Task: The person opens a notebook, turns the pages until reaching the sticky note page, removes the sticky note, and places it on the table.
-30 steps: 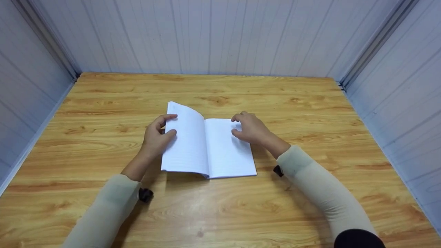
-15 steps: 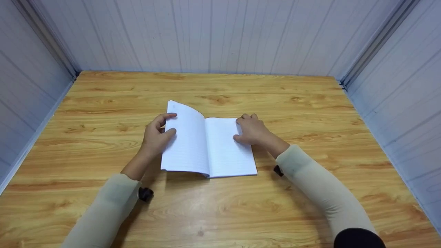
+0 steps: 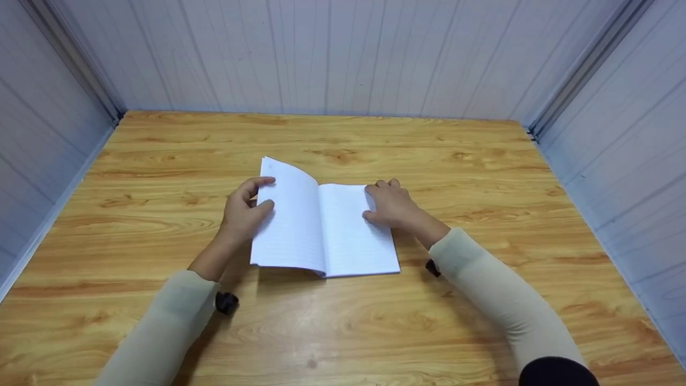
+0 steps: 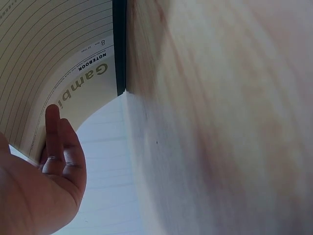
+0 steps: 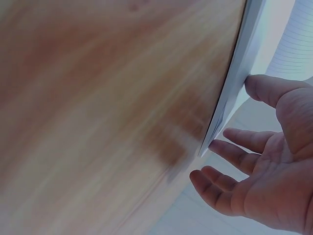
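Observation:
A notebook (image 3: 292, 225) lies open near the middle of the table, showing white ruled pages. My left hand (image 3: 244, 212) grips its raised left half, with the thumb on the page and some fingers behind the cover. Printed lettering and lines mark the outside of that cover (image 4: 63, 54) in the left wrist view, and a dark strip runs along the spine. Against the flat right half rests my right hand (image 3: 394, 205), thumb on the page and fingers near the upper right corner. In the right wrist view its fingers are spread and slightly bent.
The wood-grain table (image 3: 343, 332) surrounds the notebook. Pale panelled walls (image 3: 343, 59) enclose it at the back and on both sides. A small black object (image 3: 227, 303) sits at the left cuff, with another at the right cuff.
My right hand has shifted slightly to the right and settled down onto the right page's outer edge. The left hand and the raised half of the notebook have stayed put.

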The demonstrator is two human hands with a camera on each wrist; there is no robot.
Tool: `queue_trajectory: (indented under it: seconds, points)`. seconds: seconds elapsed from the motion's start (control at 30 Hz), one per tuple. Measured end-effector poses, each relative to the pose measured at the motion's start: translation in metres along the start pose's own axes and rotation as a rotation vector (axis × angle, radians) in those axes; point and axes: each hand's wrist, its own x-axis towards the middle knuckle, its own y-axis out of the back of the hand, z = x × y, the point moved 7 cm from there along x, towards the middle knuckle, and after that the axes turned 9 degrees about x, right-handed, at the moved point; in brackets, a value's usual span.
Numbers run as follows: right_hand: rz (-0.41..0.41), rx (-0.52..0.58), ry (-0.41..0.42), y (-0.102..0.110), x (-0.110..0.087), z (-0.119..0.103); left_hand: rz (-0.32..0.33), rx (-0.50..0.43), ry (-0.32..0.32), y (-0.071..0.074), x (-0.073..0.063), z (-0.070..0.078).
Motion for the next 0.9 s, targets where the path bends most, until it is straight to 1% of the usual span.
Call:
queue_trajectory:
  seconds: [0.2, 0.57, 0.9]
  points:
    - [-0.003, 0.018, 0.018, -0.0003, -0.0032, -0.0005, 0.010, -0.011, -0.027, 0.0000, 0.0010, -0.0015]
    - [0.009, 0.025, 0.019, -0.0004, -0.0033, -0.0019, 0.016, -0.002, -0.005, 0.0010, 0.0007, -0.0024]
    - [0.017, 0.064, 0.004, -0.0003, -0.0018, -0.0016, 0.006, 0.005, 0.010, 0.0002, 0.0004, -0.0003]
